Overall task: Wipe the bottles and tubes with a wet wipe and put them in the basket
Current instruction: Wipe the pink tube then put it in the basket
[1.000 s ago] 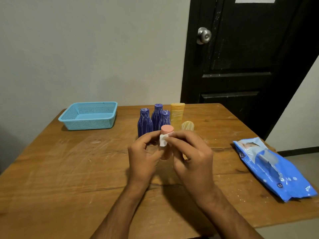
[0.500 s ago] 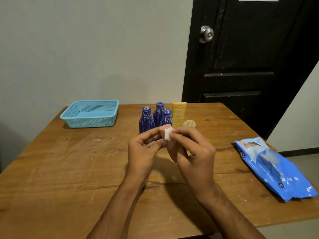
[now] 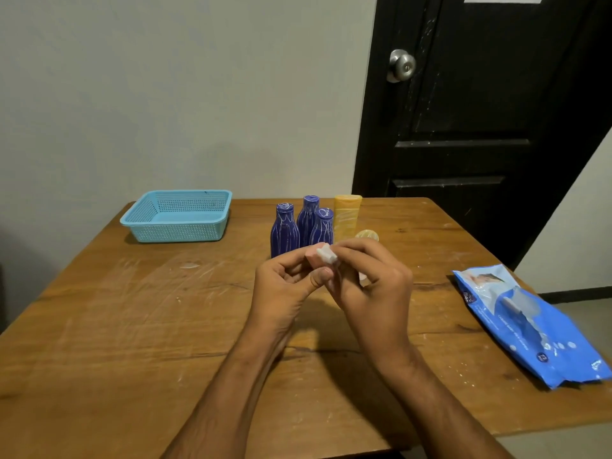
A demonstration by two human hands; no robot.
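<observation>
Head view is showing both hands meeting above the counter (image 3: pixel 99 326): the left hand (image 3: pixel 284 286) is gripping a pink tube (image 3: pixel 313 258), while the right hand (image 3: pixel 374 289) is pinching a white wipe (image 3: pixel 327 254) against the tube's top. Just behind the tube, three blue bottles (image 3: pixel 284 231) and two yellow tubes (image 3: pixel 346 215) are standing, with the basket (image 3: pixel 178 215) sitting well left of the tube and a wipes pack (image 3: pixel 530 326) lying well right of it.

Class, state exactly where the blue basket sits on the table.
In the head view, the blue basket sits at the table's far left corner, left of the purple bottles.
</observation>
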